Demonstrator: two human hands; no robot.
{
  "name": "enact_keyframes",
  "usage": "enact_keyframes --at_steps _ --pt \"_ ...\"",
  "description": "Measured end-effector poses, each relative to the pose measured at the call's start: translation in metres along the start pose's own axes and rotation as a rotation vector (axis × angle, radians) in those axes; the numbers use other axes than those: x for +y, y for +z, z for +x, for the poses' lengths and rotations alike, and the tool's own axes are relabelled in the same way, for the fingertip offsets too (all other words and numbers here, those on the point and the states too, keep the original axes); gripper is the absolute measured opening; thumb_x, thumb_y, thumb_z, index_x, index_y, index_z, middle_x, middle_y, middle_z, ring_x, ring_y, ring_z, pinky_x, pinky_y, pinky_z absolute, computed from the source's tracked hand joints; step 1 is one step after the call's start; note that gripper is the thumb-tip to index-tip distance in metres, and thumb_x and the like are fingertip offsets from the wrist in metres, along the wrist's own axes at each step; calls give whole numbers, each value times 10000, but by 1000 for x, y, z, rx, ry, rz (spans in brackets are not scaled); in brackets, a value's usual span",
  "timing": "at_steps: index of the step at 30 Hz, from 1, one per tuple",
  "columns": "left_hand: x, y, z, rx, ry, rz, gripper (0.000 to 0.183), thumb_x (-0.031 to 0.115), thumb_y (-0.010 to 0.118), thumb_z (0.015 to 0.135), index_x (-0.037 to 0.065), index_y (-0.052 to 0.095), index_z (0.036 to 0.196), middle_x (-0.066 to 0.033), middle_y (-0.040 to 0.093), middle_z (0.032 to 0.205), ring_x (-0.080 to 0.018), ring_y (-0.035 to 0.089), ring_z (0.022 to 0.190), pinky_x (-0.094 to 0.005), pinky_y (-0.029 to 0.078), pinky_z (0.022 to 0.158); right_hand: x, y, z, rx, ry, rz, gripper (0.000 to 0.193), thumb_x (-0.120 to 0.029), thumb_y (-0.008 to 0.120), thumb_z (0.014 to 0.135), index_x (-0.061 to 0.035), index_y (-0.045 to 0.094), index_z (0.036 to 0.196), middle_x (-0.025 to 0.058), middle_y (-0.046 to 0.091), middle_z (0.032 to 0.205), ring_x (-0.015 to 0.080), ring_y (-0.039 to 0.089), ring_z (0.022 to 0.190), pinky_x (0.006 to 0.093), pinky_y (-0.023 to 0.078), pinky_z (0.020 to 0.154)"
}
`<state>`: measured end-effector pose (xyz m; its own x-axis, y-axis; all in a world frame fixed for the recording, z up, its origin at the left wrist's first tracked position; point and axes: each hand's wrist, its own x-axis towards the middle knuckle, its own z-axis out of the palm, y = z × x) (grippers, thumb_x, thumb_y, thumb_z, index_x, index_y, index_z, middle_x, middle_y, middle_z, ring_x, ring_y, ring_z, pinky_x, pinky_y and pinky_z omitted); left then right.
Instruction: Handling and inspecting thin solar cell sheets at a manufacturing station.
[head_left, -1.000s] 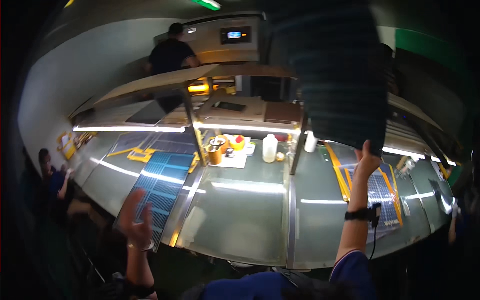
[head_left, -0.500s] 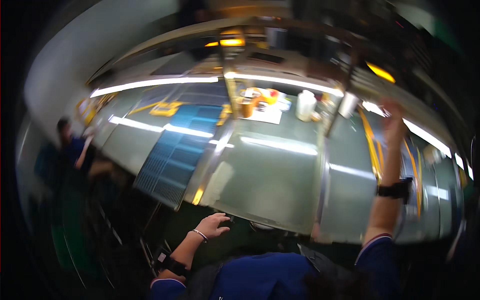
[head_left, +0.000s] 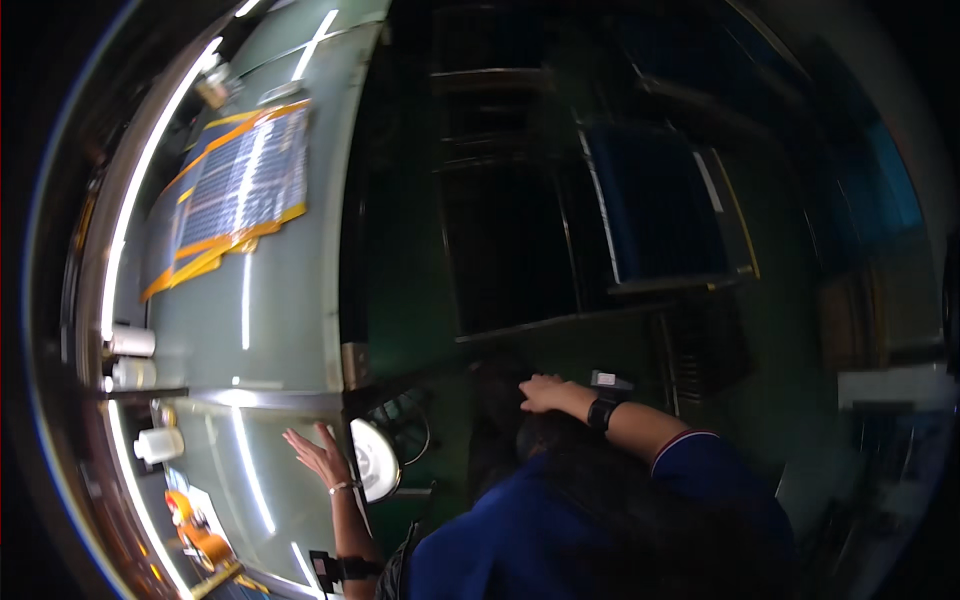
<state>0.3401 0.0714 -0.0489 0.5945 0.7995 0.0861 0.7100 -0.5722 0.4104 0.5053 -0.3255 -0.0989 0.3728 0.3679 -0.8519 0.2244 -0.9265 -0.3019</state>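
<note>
My left hand [head_left: 318, 455] is open over the near edge of the grey-green workbench [head_left: 285, 330], fingers spread and nothing in them. It wears a bracelet at the wrist and a black strap on the forearm. In front of my body, over the dark floor area, hangs my right hand [head_left: 543, 392]. Its fingers are loosely bent and a little apart, and I see nothing held. A black band [head_left: 602, 411] circles the right wrist. Just right of my left hand, beside the bench, is a round white stool seat [head_left: 374, 460].
Patterned sheets with orange edges [head_left: 245, 180] lie farther along the bench. White bottles [head_left: 160, 445] and an orange object [head_left: 200, 540] stand along its left side. Ahead to the right are a dark blue panel [head_left: 660, 205] and dark, frame-like shapes, dim and hard to make out.
My view has swung to the right, so the bench now runs along the left. My right arm has come down from over the bench. My left hand is now over the bench edge.
</note>
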Motion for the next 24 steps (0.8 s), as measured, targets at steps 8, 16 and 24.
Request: enact_keyframes --at_steps 8,16,24 --pt "58 57 23 146 -229 502 679 548 268 950 68 270 1430 -145 222 1501 -274 196 1393 -481 140 1111 118 -54 102 459 -19 769 535 -305 623 805 18 530 1221 237 569 1184 342 545 1121 391 433 951" --pt "70 51 16 209 -16 330 502 319 306 982 -10 419 1343 -186 400 1397 -322 326 1323 -413 227 1089 245 -191 282 1073 480 852 349 -125 593 790 19 532 1103 254 601 1058 412 584 989 441 479 842" --pt "93 47 13 332 11 288 460 259 295 972 -4 488 1297 -157 494 1331 -289 424 1262 -399 281 1062 264 -198 358 690 627 498 283 -188 575 788 39 648 941 271 625 1009 415 582 1019 442 474 876"
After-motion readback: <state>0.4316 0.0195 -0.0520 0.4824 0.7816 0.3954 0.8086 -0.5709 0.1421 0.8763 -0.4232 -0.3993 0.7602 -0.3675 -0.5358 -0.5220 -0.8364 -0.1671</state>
